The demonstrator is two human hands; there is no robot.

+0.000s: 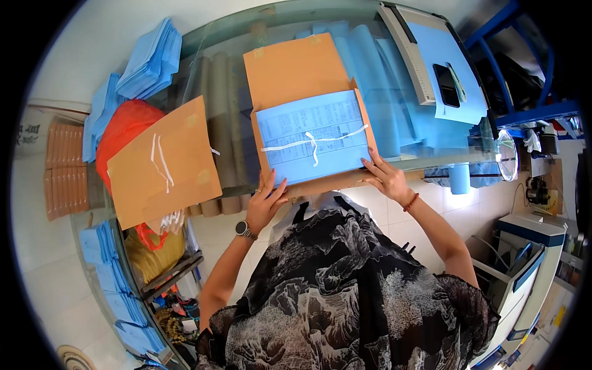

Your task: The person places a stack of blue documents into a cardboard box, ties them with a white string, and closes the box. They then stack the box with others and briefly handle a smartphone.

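An opened brown cardboard file box (290, 71) lies in front of me on the glass table, its lid folded away to the far side. Inside rests a blue folder of papers (311, 132), tied across with white tape in a bow. My left hand (266, 202) grips the near left corner of the box, fingertips against the folder's edge. At the near right corner my right hand (385, 179) holds the box side, its fingers bent over the edge. To the left lies a second brown file box (176, 169), closed, with white strings on top.
Stacks of blue folders (148, 58) stand at the far left, beside a red plastic bag (126, 126). More blue folders (111, 271) fill the lower left. A paper cutter (410, 55) with a blue sheet and a phone (449, 85) sits far right. Rolls show beneath the glass (209, 46).
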